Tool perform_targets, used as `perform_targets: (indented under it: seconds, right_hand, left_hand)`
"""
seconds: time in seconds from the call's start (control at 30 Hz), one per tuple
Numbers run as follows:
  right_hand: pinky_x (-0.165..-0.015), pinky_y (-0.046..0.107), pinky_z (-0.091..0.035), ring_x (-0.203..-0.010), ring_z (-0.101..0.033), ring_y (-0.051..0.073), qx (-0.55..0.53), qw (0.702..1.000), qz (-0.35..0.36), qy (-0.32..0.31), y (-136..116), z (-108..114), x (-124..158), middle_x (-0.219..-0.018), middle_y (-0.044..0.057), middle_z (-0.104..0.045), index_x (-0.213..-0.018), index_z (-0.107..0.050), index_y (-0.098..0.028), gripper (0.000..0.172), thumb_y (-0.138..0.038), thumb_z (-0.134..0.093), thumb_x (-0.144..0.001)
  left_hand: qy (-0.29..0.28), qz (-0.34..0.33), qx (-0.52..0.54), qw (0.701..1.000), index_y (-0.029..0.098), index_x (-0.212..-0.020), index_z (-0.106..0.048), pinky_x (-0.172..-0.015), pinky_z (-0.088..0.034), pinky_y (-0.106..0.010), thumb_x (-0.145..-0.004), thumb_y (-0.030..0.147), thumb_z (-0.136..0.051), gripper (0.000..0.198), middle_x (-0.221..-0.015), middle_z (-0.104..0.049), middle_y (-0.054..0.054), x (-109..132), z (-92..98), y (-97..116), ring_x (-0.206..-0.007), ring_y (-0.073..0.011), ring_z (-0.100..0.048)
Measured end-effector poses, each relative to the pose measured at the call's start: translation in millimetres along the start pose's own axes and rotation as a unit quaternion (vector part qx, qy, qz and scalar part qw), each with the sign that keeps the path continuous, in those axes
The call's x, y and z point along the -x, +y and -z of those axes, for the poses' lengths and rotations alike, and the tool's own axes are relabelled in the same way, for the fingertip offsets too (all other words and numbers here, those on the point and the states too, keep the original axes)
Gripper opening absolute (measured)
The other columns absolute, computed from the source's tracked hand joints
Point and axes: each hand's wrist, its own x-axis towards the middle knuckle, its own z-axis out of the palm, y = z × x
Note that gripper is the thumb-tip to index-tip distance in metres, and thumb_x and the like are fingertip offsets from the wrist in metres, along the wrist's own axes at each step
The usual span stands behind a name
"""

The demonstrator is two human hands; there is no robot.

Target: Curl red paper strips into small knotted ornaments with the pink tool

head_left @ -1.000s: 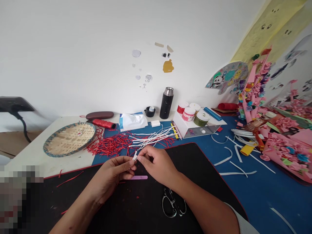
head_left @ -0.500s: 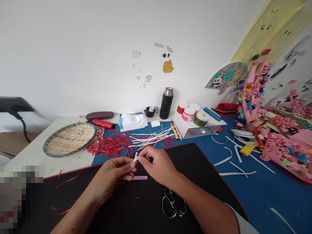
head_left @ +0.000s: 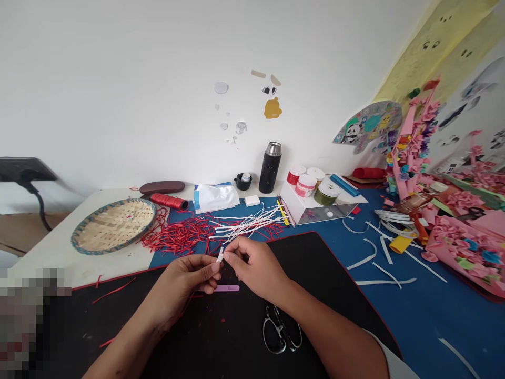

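Note:
Between thumb and fingers, my left hand (head_left: 193,275) pinches a short white strip (head_left: 220,255) above the black mat (head_left: 221,337). My right hand (head_left: 252,266) is closed in a pinch at the strip's right side, its fingertips touching it. A purple tool (head_left: 229,288) lies on the mat just below the hands, its left part hidden behind my left fingers. Scissors (head_left: 276,331) rest under my right forearm, their blades partly covered. Beyond the hands lie a pile of red cords (head_left: 181,235) and a bunch of white strips (head_left: 244,226).
A woven basket (head_left: 114,226) and a red thread spool (head_left: 169,201) are at the left. Behind stand a black bottle (head_left: 270,171) and a white box (head_left: 323,210) bearing several jars. Loose white strips (head_left: 365,255) and pink paper flowers (head_left: 461,237) lie right.

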Motion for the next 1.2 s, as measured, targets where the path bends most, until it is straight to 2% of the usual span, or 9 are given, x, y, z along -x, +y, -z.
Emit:
perform_targets:
  seconds: [0.33, 0.53, 0.8, 1.2]
  right_hand:
    - [-0.056, 0.024, -0.047, -0.056, -0.059, 0.012, -0.116, 0.992, -0.013, -0.042, 11.3, -3.6, -1.5, -0.072, -0.004, -0.065, -0.111, -0.070, -0.021, 0.018, -0.037, -0.065, -0.103]
    - [-0.051, 0.022, -0.043, -0.050, -0.054, 0.010, -0.180, 0.981, -0.029, -0.069, 4.5, -2.5, -1.5, -0.066, -0.005, -0.061, -0.106, -0.066, -0.019, 0.019, -0.038, -0.065, -0.103]
    - [-0.049, 0.021, -0.040, -0.050, -0.053, 0.010, -0.190, 0.977, -0.044, -0.084, 1.9, -2.3, 0.1, -0.064, -0.006, -0.060, -0.103, -0.065, -0.020, 0.023, -0.043, -0.068, -0.101]
    - [-0.049, 0.022, -0.040, -0.049, -0.052, 0.010, -0.200, 0.975, -0.039, -0.086, 1.6, -2.7, -1.0, -0.064, -0.006, -0.060, -0.102, -0.063, -0.020, 0.019, -0.039, -0.065, -0.102]
  left_hand:
    - [0.012, 0.007, 0.021, 1.000, 0.017, -0.072, -0.086, -0.054, -0.048, -0.021, -0.052, 0.047, -0.107, 0.042, -0.067, -0.075, -0.005, 2.1, -1.3, 2.2, -0.056, -0.0120, -0.061]
    - [-0.004, 0.005, 0.017, 1.000, 0.017, -0.070, -0.086, -0.054, -0.048, -0.020, -0.055, 0.045, -0.107, 0.038, -0.067, -0.075, -0.005, 2.7, -1.5, 1.9, -0.056, -0.0110, -0.061]
    - [-0.010, -0.001, -0.004, 1.000, 0.017, -0.070, -0.086, -0.054, -0.049, -0.022, -0.054, 0.049, -0.106, 0.041, -0.070, -0.077, -0.006, 3.1, -3.5, 2.7, -0.055, -0.0126, -0.062]
    - [-0.017, -0.004, 0.004, 1.000, 0.018, -0.070, -0.086, -0.054, -0.050, -0.020, -0.055, 0.051, -0.106, 0.041, -0.069, -0.077, -0.005, 3.4, -3.1, 2.3, -0.055, -0.0116, -0.063]
